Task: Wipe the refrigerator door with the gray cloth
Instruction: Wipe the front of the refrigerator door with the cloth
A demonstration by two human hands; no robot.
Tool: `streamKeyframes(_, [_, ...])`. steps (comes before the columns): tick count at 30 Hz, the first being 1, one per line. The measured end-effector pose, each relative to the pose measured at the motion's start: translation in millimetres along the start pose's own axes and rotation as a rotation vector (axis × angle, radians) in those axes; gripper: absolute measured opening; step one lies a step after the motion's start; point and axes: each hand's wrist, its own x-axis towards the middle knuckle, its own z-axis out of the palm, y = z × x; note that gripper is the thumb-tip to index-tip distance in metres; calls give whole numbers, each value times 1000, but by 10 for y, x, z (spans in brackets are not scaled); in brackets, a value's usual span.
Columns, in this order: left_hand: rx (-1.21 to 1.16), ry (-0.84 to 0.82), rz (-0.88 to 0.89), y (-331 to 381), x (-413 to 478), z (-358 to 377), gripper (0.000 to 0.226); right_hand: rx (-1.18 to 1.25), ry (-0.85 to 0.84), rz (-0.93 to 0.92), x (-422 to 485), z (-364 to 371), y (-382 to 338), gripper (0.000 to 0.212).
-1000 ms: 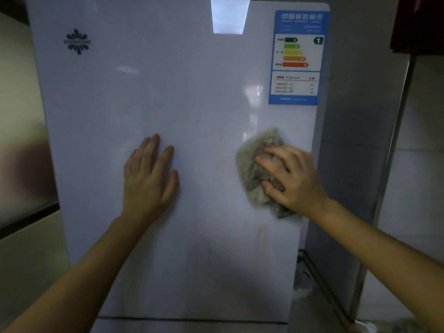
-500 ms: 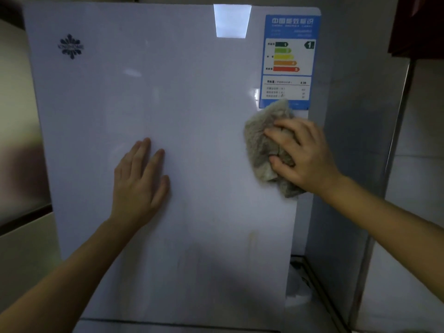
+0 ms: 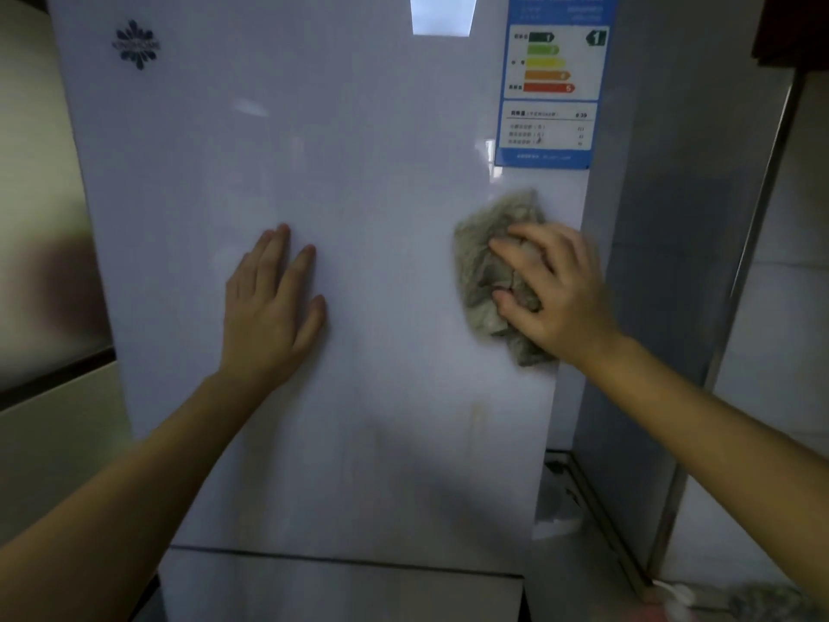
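Right hand point(image 3: 554, 291), gripping the gray cloth point(image 3: 486, 267), has dropped below the energy label point(image 3: 554, 83); left hand point(image 3: 269, 307) stays flat, empty, bracing the refrigerator door point(image 3: 359, 172). Downstroke underway.

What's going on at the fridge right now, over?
Right hand presses cloth to door, below energy label. Left hand flat on door, empty. Nothing in the way.
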Motion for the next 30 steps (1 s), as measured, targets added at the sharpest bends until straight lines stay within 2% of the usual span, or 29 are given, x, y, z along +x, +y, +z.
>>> streamKeyframes(1, [0,-3,0,1,-3,-5,58,2,-23,-49,-110,44,-89,51])
streamKeyframes(4, [4,-24,1,-3,-2,-27,58,30,-182,-392,-567,179,-346,48])
streamKeyframes(6, [5,-25,10,-11,-3,-31,58,41,-254,-512,-730,192,-416,44])
streamKeyframes(9, [1,-29,17,-21,-3,-25,58,22,-199,-428,-626,148,-341,46])
streamKeyframes(14, [-3,-44,6,-18,-8,-17,58,1,-21,20,-398,35,-194,47])
streamKeyframes(16, [-1,-54,6,-21,-4,-29,58,11,-46,-19,-513,94,-307,48])
streamKeyframes(20, [1,-59,25,-41,11,-69,57,96,-240,-414,-933,322,-664,45])
streamKeyframes(23, [16,-70,54,-95,22,-108,57,119,-298,-548,-1012,420,-807,35])
streamKeyframes(26, [36,-72,87,-159,11,-132,56,115,-259,-517,-788,430,-780,33])
streamKeyframes(30, [24,-44,32,-249,-84,-174,54,44,-122,-233,-163,371,-703,43])
